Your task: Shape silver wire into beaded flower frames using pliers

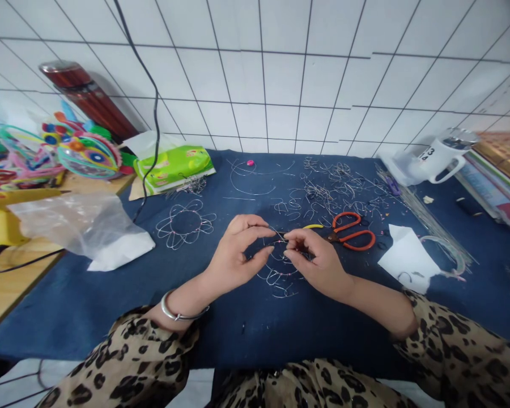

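Observation:
My left hand (245, 249) and my right hand (317, 258) meet above the middle of the blue cloth. Thin silver wire (279, 241) with a tiny pink bead runs between their fingertips. The fingers of both hands are pinched on this wire. Below them lies a looped wire piece (276, 276) with pink marks, partly hidden by my right hand. A finished-looking flower-shaped wire ring (186, 224) rests to the left. Just beyond my right hand are orange-handled scissors (352, 232) and a yellow-handled tool (313, 226), whose other end is hidden.
Loose bent wires (331, 187) are heaped at the back right, near a bundle of straight wires (425, 218). White paper (408, 258) and a white mug (444, 156) stand right. Left are a green tissue pack (176, 167), a plastic bag (85, 224) and a yellow glue gun (6, 221).

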A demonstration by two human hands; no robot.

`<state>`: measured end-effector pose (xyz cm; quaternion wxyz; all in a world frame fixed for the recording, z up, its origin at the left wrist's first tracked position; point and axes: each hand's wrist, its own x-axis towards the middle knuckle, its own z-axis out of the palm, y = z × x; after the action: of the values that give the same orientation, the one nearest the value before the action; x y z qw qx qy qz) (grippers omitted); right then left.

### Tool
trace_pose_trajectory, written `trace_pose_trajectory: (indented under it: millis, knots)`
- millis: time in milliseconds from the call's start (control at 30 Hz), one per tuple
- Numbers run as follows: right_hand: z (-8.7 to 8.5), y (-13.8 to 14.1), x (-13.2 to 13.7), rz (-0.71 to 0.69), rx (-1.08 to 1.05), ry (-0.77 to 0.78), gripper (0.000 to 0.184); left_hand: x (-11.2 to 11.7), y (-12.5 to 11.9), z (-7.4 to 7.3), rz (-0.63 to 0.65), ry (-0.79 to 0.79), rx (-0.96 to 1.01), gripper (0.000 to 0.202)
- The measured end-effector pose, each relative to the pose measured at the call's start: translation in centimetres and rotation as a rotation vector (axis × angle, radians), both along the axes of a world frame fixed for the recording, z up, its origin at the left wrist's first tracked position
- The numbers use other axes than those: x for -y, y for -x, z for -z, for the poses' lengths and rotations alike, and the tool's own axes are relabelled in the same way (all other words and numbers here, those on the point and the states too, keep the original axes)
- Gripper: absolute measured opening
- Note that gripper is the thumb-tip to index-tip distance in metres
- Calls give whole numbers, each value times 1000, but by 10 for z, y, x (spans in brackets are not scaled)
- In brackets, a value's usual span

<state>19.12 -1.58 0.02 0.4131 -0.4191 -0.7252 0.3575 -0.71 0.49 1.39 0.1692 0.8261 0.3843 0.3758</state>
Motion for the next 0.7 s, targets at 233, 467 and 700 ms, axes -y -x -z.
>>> trace_pose_trajectory:
  millis: [233, 467, 700]
  knots:
    - [-2, 0, 1, -59, -14, -12, 31, 0, 1, 0, 66, 18, -29, 9]
    - [-9, -1, -2, -188, 108, -64, 54, 0, 2, -3, 141, 67, -48, 10]
    - [-6, 2, -1, -203, 154, 180, 46, 0, 2, -1, 143, 65, -66, 10]
